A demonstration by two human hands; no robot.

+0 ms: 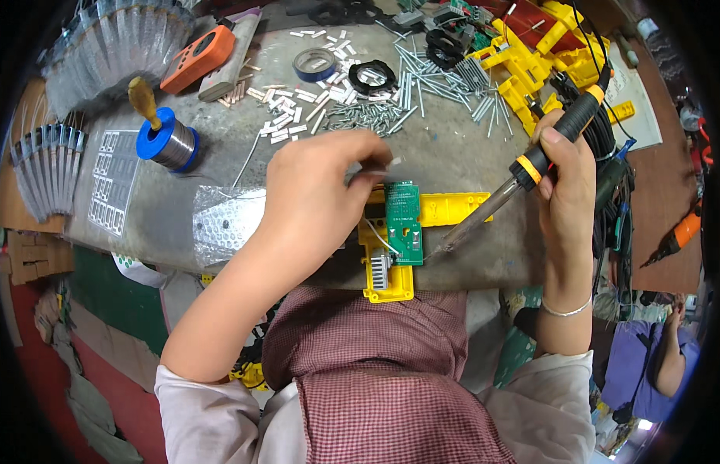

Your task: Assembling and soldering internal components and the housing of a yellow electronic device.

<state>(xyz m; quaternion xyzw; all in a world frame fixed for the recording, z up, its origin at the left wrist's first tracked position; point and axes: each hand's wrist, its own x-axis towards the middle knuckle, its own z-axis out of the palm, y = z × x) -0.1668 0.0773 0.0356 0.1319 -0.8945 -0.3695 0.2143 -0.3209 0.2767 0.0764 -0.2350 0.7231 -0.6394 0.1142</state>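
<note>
My right hand (pixel 567 166) is wrapped round the black handle of a soldering iron (pixel 530 167) with orange-yellow bands. Its tip points down-left, close to the lower right edge of a green circuit board (pixel 406 220); contact is hard to tell. The board lies over a yellow plastic housing (pixel 453 209), with a finned metal heat sink (pixel 379 272) beside its lower left. A thin white wire (pixel 381 236) runs onto the board. Just above the board's top left, my left hand (pixel 317 185) is closed in a pinch. A small whitish bit shows by its fingertips, but what it grips is unclear.
A blue solder spool (pixel 168 143) with a wooden-handled tool stands left, near an orange device (pixel 197 59). White tubular pieces (pixel 286 116), a tape roll (pixel 314 64) and metal pins (pixel 410 73) lie behind. Yellow housings (pixel 522 66) pile at back right. Another person (pixel 646 359) is at far right.
</note>
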